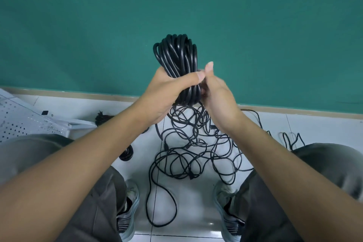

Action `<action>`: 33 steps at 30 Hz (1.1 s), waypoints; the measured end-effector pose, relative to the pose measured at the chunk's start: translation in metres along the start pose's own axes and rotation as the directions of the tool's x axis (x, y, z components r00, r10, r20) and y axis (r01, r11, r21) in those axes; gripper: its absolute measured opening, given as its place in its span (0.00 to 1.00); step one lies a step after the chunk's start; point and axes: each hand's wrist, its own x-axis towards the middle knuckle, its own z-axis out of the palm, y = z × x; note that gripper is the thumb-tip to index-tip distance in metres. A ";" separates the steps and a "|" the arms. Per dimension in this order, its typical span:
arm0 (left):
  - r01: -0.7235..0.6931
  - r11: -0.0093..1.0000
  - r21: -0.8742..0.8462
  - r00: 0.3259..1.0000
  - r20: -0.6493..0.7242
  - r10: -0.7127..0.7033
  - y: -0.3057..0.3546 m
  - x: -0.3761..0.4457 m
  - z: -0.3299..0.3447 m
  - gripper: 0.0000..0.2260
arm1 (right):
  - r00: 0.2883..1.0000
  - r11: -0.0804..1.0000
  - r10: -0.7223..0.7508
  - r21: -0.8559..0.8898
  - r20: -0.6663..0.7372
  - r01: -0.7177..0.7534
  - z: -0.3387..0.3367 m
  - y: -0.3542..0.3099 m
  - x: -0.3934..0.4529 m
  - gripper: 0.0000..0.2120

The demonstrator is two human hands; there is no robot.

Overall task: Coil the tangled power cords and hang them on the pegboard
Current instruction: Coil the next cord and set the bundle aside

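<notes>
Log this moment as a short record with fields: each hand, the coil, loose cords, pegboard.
left hand: grips the coiled cord round its middle
right hand: at the coil's right side, its fingers hidden behind it
coil: black, held up before the green wall
loose cords: tangled on the tiled floor, between the shoes
pegboard: white, lying at left

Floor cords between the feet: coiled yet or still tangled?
Still tangled. The floor cords lie in loose overlapping loops on the tiles; only the bundle gripped by the left hand is coiled.
</notes>
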 end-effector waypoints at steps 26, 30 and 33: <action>0.273 0.945 0.181 0.928 -0.309 -0.209 -0.004 -0.057 -0.054 0.15 | 0.959 0.917 0.023 -0.376 -0.281 -0.132 -0.040 0.022 -0.086 0.09; 0.312 0.934 0.172 0.917 -0.311 -0.250 -0.013 -0.058 -0.051 0.10 | 0.905 0.969 0.066 -0.190 -0.421 -0.159 -0.063 0.015 -0.080 0.09; 0.291 0.949 0.126 0.936 -0.244 -0.254 -0.012 -0.059 -0.042 0.07 | 0.921 0.947 0.066 -0.268 -0.385 -0.180 -0.066 0.013 -0.080 0.15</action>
